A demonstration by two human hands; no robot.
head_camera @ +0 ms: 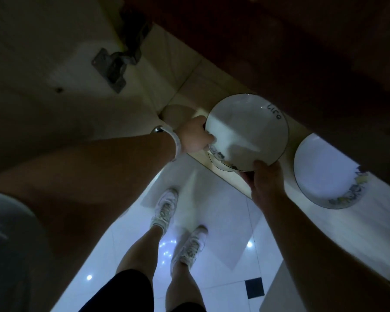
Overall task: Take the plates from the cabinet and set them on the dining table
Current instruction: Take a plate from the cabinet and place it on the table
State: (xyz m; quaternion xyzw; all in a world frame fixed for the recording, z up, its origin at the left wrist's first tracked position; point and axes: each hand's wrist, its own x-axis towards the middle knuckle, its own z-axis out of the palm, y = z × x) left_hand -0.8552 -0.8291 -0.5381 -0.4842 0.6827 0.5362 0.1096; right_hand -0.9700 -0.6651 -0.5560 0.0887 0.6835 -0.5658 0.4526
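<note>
- Left hand (193,137) grips the left rim of a white plate (245,131); right hand (266,179) clasps its near edge.
- Another plate's rim (218,165) shows beneath it.
- A second white plate (327,174) lies on the shelf (214,91) to the right.
- Open cabinet door with hinge (113,68) stands left.

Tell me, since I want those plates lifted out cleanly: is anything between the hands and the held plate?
Nothing visible. The left hand grips the white black-rimmed plate at its left edge and the right hand at its near edge. A second plate's rim shows just beneath.
</note>
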